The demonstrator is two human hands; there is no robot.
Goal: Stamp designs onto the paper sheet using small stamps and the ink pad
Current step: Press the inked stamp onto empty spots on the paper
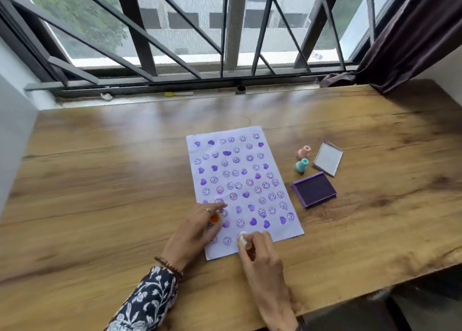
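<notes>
A white paper sheet (240,180) lies on the wooden table (100,180), covered with several purple smiley and heart prints. My right hand (260,258) grips a small white stamp (243,239), tilted, over the sheet's near edge. My left hand (197,228) rests on the sheet's near left corner, with an orange stamp (215,218) under its fingers. To the right of the sheet sits the open purple ink pad (314,189). Beyond the pad stand a pink stamp (303,152) and a teal stamp (302,165).
The ink pad's clear lid (328,158) lies beyond the pad, at the right. A barred window (200,30) runs along the table's far edge, with a dark curtain (412,35) at the right. The table's near right edge drops off close to my right wrist.
</notes>
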